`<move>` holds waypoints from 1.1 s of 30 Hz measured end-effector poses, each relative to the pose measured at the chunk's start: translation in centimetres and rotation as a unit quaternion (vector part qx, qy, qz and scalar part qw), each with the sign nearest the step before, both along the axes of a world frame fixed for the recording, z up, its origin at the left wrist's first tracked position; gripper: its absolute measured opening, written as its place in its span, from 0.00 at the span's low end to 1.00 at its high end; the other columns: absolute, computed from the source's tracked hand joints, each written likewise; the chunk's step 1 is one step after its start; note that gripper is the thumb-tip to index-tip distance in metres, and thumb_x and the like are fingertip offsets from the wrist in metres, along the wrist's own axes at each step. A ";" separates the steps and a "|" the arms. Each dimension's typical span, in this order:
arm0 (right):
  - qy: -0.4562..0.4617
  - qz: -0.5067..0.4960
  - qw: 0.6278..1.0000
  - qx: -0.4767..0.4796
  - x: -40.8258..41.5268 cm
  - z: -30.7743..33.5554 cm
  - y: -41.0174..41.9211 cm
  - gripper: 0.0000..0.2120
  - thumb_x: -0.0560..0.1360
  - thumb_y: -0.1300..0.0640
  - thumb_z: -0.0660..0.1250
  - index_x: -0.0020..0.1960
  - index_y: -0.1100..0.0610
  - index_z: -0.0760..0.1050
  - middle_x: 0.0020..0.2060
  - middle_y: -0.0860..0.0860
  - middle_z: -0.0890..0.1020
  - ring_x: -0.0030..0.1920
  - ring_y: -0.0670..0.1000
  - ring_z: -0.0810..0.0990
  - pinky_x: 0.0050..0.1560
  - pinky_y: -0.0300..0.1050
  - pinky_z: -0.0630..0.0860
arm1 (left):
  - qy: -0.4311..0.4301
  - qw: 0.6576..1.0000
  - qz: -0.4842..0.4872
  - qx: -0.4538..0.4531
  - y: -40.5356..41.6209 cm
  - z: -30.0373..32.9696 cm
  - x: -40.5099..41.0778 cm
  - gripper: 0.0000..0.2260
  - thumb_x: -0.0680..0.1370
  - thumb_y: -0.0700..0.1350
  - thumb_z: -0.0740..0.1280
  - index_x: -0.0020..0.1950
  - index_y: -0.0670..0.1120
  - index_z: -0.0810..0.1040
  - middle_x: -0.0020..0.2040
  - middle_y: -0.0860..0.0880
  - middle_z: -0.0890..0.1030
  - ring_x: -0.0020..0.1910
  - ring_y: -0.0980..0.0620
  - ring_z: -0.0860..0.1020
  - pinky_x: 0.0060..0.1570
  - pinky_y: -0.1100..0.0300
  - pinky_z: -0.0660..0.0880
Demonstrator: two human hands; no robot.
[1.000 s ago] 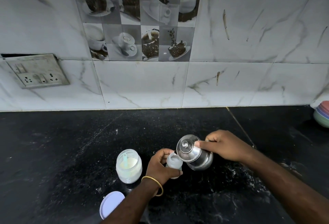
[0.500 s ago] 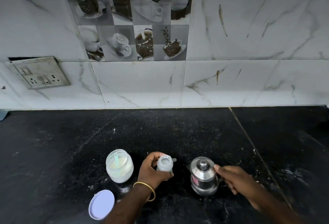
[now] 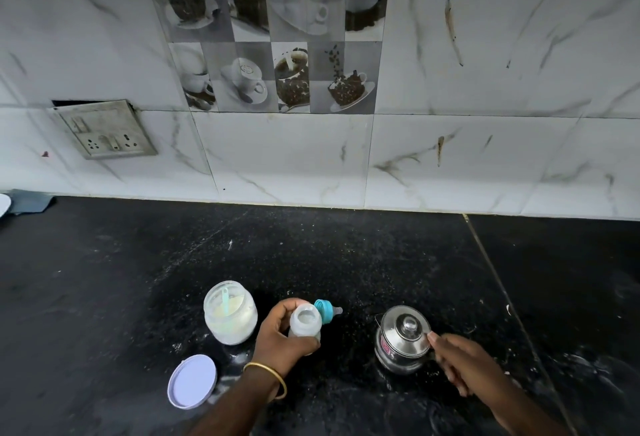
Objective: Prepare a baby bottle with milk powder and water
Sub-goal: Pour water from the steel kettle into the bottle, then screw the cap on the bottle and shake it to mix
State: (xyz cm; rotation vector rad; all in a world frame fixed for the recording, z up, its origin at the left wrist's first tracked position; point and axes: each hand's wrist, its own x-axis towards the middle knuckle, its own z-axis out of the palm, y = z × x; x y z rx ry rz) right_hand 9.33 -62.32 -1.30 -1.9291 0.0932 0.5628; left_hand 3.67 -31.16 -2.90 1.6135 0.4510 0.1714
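Black speckled counter (image 3: 311,255), marble-look tile wall (image 3: 485,145) at 12 o'clock, socket plate (image 3: 107,129) at 10. Left hand (image 3: 280,335) grips open baby bottle (image 3: 306,325), centre. Right hand (image 3: 464,363) fingers loosely extended, touching steel pot (image 3: 403,338) at 3. Powder jar (image 3: 230,314) at 9, lid (image 3: 192,382) off.

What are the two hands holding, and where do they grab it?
The left hand grips the baby bottle around its body. The right hand holds nothing; a fingertip touches the kettle lid's edge.

bare counter (image 3: 311,255) behind, powder jar (image 3: 230,318), bottle (image 3: 304,325), kettle (image 3: 403,338) crowding front
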 end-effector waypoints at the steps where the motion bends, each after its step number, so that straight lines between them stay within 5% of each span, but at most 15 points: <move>1: -0.005 0.002 0.999 -0.036 0.0 0.4 -0.1 0.25 0.67 0.33 0.65 0.40 0.57 0.76 0.25 0.51 0.75 0.21 0.49 0.70 0.25 0.41 0.67 | 0.001 1.000 -0.004 -0.007 0.1 0.1 -0.1 0.23 0.56 0.34 0.75 0.47 0.52 0.82 0.43 0.54 0.85 0.41 0.62 0.81 0.38 0.66 0.78; 5: -0.236 -0.012 0.946 -0.222 1.2 3.2 1.8 0.22 0.68 0.32 0.69 0.55 0.43 0.74 0.38 0.45 0.81 0.38 0.45 0.80 0.40 0.45 0.76 | -0.001 1.000 -0.012 -0.019 1.2 0.6 -0.6 0.24 0.56 0.35 0.73 0.51 0.48 0.81 0.45 0.52 0.84 0.44 0.58 0.81 0.44 0.62 0.78; 8: -0.390 0.091 0.883 -0.245 2.8 5.7 7.1 0.23 0.67 0.36 0.74 0.58 0.42 0.76 0.49 0.41 0.80 0.49 0.44 0.78 0.47 0.44 0.75 | 0.005 0.999 -0.020 -0.028 1.9 0.8 -0.5 0.24 0.57 0.35 0.74 0.52 0.48 0.81 0.44 0.54 0.85 0.42 0.61 0.82 0.40 0.66 0.78; 13: -0.290 0.340 0.818 -0.361 4.6 4.5 16.6 0.38 0.68 0.45 0.77 0.73 0.46 0.66 0.70 0.46 0.73 0.70 0.52 0.70 0.67 0.50 0.69 | -0.005 0.999 -0.034 -0.033 2.8 1.8 0.0 0.25 0.56 0.36 0.74 0.53 0.47 0.80 0.48 0.50 0.85 0.47 0.55 0.82 0.45 0.60 0.79; 18: -0.227 0.387 0.775 -0.444 5.9 1.9 20.4 0.40 0.65 0.53 0.80 0.72 0.48 0.65 0.67 0.49 0.76 0.68 0.55 0.73 0.65 0.54 0.69 | -0.012 0.998 -0.063 -0.028 3.6 1.9 0.7 0.25 0.56 0.35 0.74 0.52 0.49 0.80 0.47 0.53 0.85 0.45 0.58 0.83 0.46 0.62 0.80; 24: -0.247 0.345 0.799 -0.427 5.8 0.8 20.6 0.16 0.67 0.54 0.73 0.53 0.47 0.75 0.55 0.49 0.81 0.57 0.55 0.80 0.51 0.48 0.73 | -0.007 0.996 -0.088 -0.002 4.8 0.5 1.4 0.26 0.58 0.29 0.77 0.50 0.50 0.81 0.45 0.56 0.86 0.43 0.64 0.83 0.41 0.71 0.77; 28: -0.252 0.254 0.855 -0.375 5.0 1.4 19.6 0.18 0.64 0.48 0.71 0.54 0.45 0.75 0.53 0.45 0.79 0.54 0.52 0.80 0.51 0.47 0.75 | 0.001 0.994 -0.111 0.001 4.9 -0.8 2.1 0.26 0.54 0.36 0.78 0.49 0.53 0.81 0.48 0.54 0.85 0.47 0.59 0.83 0.44 0.68 0.77; 33: -0.253 0.173 0.900 -0.310 3.4 4.1 17.8 0.28 0.64 0.53 0.72 0.65 0.46 0.74 0.57 0.45 0.74 0.55 0.49 0.76 0.54 0.47 0.75 | 0.011 0.984 -0.174 0.030 3.9 -2.1 3.0 0.27 0.60 0.31 0.77 0.52 0.57 0.80 0.54 0.56 0.83 0.51 0.60 0.81 0.45 0.74 0.74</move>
